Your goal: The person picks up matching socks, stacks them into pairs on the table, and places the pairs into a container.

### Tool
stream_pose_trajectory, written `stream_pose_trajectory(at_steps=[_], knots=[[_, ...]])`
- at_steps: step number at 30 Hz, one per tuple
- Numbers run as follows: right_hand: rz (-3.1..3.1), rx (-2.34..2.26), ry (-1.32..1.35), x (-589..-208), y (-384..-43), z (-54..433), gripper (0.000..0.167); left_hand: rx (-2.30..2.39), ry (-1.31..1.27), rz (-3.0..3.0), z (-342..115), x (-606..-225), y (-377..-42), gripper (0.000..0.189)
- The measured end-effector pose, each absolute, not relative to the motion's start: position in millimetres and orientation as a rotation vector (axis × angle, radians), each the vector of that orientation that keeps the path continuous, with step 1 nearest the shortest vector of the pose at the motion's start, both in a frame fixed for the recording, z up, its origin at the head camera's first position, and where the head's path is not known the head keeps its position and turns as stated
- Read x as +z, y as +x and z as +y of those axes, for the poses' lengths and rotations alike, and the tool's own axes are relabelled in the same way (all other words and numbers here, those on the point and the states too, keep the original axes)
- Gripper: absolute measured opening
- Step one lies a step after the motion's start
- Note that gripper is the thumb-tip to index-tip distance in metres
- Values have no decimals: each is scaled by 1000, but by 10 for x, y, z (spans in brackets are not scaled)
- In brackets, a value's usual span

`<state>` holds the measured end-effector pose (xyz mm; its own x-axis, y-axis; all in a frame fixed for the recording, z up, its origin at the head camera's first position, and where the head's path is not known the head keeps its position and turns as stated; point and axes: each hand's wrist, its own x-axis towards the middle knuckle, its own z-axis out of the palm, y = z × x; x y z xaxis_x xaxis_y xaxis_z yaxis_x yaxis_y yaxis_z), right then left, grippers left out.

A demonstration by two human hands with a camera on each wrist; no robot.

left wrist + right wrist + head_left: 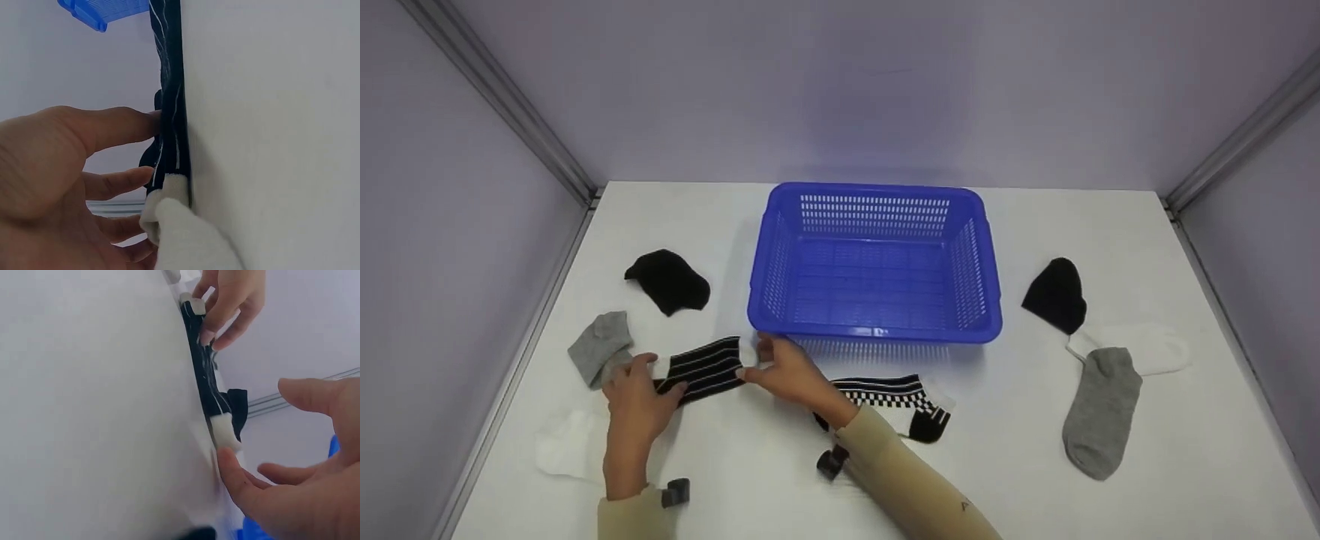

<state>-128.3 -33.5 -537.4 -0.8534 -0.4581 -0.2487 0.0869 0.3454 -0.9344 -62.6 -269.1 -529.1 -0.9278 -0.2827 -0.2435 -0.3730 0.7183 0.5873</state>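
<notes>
A black sock with thin white stripes and white ends [705, 369] lies flat on the table in front of the basket's left corner. At its left end, the left hand [639, 397] rests thumb and fingertips on the fabric, fingers spread. The left wrist view shows the thumb [126, 124] against the dark striped part. Toward the white right end reaches the right hand [791, 375], its fingers and thumb wide apart. One fingertip [226, 458] touches that white end in the right wrist view. Under the right forearm lies a checkered black-and-white sock [885, 397], partly covered.
A blue basket [874, 335] stands at the back middle. To the left are a black sock [669, 283], a grey sock [598, 349] and a white sock [566, 446]. On the right lie another black sock [1057, 295], a white one [1162, 349] and a grey one [1102, 420].
</notes>
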Motion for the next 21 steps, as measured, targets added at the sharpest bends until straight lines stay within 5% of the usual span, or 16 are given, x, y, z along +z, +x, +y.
stream_pose_trajectory(at_steps=[5,13,21], knots=[[2115,-1544,-277,-5423,-1242,-420,71,1020,-509,2726,-2690,-5300,-632,72],[2058,-1562,-363,-5446,-1205,-364,24,986,-314,2703,-2585,-5285,-661,54],[2143,-1545,-373,-5346,-1183,-203,27,1044,-270,2729,-2494,-5186,-675,36]])
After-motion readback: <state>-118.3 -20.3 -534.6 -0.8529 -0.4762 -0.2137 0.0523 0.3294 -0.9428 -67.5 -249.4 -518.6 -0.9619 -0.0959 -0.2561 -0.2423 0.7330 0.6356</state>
